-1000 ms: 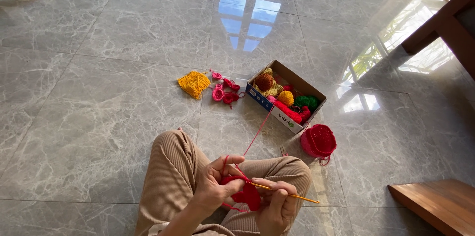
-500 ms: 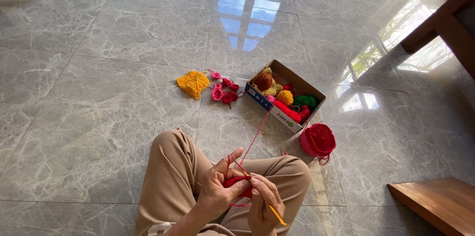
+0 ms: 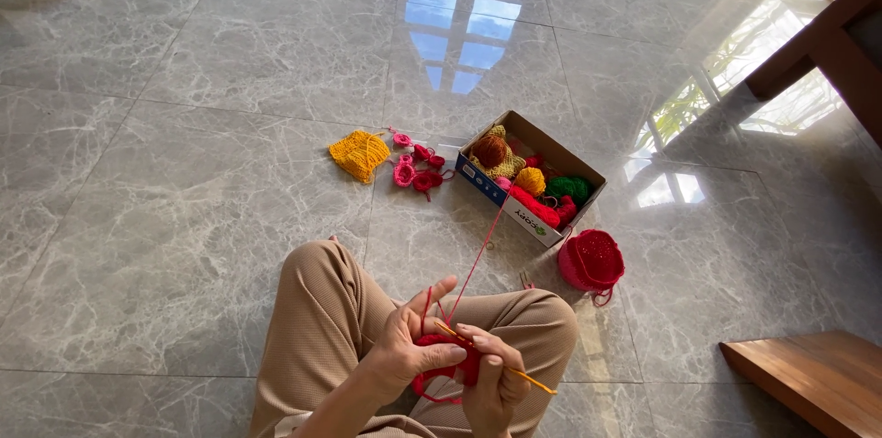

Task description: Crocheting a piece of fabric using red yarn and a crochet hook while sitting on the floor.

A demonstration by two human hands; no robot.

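Note:
I sit cross-legged on a grey marble floor in tan trousers. My left hand (image 3: 409, 341) pinches a small red crochet piece (image 3: 439, 355) and has the red yarn strand (image 3: 480, 254) running over its raised fingers. My right hand (image 3: 491, 383) grips a yellow crochet hook (image 3: 525, 376) whose tip is in the red piece. The strand leads up to an open cardboard box (image 3: 510, 206) that holds several balls of yarn in brown, yellow, green and red.
A yellow crocheted piece (image 3: 359, 154) and small pink crocheted bits (image 3: 415, 168) lie left of the box. A round red crocheted piece (image 3: 593, 260) sits by my right knee. Dark wooden furniture (image 3: 822, 378) stands at lower right, upper right and top left.
My right hand has swung the hook from pointing right, down and back, working it through the red piece. My left fingers lifted with the strand. Nothing on the floor has moved.

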